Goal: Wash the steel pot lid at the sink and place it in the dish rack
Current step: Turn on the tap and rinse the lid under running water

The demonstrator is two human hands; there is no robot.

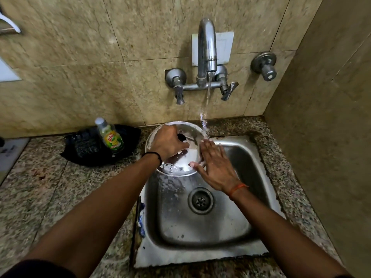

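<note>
Sink (200, 255): one, steel, single basin, one drain (200, 201) near its middle; foam flecks on the floor of the basin.

Right hand (215, 164): one, fingers spread and flat against the right rim of the lid, thumb toward the near edge; bracing, not pinching. Orange thread at the wrist.

Left hand (167, 142): one, fingers curled together round the lid's black knob (182, 138), which seems to be the thing pinched (the fingers hide most of it). Black band at the wrist.

Lid (180, 163): one, steel, round, held tilted over the far left corner of the sink, suds pooled at its near edge. Judged light and stiff, not fragile, but slippery with soap; the knob is the sure hold, with a flat palm on the rim to steady it. The thin rim alone would likely slide.

Soap bottle (111, 137): one, upright on a dark cloth or mat (84, 151) left of the sink.

Tap (206, 57): one spout, running, stream falling just beside the lid's far right edge; two handles, plus one separate valve (264, 65) on the wall to the right.

Dish rack: none in view.
</note>
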